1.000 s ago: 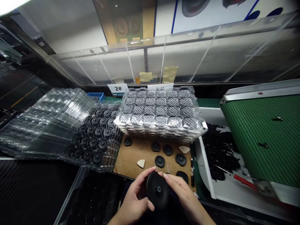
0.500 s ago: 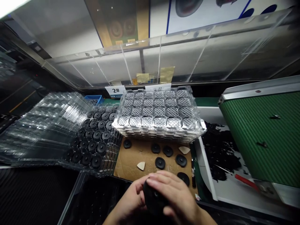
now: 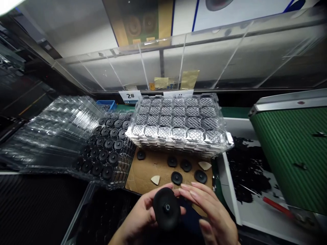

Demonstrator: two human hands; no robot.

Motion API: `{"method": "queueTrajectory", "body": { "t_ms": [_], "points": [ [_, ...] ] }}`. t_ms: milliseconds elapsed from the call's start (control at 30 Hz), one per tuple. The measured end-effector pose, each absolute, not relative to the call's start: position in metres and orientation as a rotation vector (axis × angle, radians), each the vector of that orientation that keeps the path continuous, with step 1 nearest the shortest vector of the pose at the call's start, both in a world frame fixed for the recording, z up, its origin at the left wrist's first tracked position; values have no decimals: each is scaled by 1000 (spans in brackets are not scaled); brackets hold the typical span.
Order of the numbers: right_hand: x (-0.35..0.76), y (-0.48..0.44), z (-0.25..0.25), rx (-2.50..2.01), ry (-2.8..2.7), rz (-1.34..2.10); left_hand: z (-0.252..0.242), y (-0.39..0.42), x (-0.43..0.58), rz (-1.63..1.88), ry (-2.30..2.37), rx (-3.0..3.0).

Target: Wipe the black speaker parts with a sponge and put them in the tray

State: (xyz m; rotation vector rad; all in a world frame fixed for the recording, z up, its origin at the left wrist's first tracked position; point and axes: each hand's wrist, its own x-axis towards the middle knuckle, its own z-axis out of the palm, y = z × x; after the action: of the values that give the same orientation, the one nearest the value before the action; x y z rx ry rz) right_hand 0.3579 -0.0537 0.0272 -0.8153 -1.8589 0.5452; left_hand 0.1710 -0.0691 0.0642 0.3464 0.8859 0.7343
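My left hand (image 3: 144, 212) grips a black round disc (image 3: 166, 208) with a small pale ring at its centre, holding it up with its face toward me. My right hand (image 3: 208, 212) is spread open beside it, fingertips close to the disc's right edge. Just beyond them lies a cardboard sheet (image 3: 159, 170) carrying several similar black discs (image 3: 176, 178) and cream triangular pieces (image 3: 155, 179). Behind it stands a stack of clear blister trays (image 3: 176, 126) holding mesh-faced discs. Part of the cardboard is hidden by my hands.
To the left, a clear tray (image 3: 108, 144) holds several black discs. A green belt conveyor (image 3: 288, 153) runs at the right, above a white bin (image 3: 247, 170) of black scraps and a red-handled tool (image 3: 278, 207). An acrylic shield (image 3: 178, 61) stands behind.
My right hand has come away from the disc, which now shows its face with the centre ring. The view has shifted slightly, so the table items sit further right.
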Motion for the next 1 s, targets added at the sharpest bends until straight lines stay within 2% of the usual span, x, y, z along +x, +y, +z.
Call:
{"method": "queueTrajectory", "body": {
  "t_ms": [133, 367, 500, 733, 833, 1000],
  "points": [
    [347, -55, 28, -673, -1932, 522, 65, -69, 172, 833, 808, 405],
    [356, -68, 19, -949, -1780, 642, 70, -68, 173, 816, 815, 343],
    [353, -73, 24, -940, -1693, 721, 72, -69, 172, 830, 809, 307],
    [328, -71, 15, -682, -1959, 358, 64, -75, 170, 895, 906, 271],
    [330, -77, 9, -616, -1985, 369, 61, -76, 170, 998, 900, 231],
    [339, -85, 10, -973, -1807, 617, 56, -82, 165, 1107, 957, 169]
  ]
}}
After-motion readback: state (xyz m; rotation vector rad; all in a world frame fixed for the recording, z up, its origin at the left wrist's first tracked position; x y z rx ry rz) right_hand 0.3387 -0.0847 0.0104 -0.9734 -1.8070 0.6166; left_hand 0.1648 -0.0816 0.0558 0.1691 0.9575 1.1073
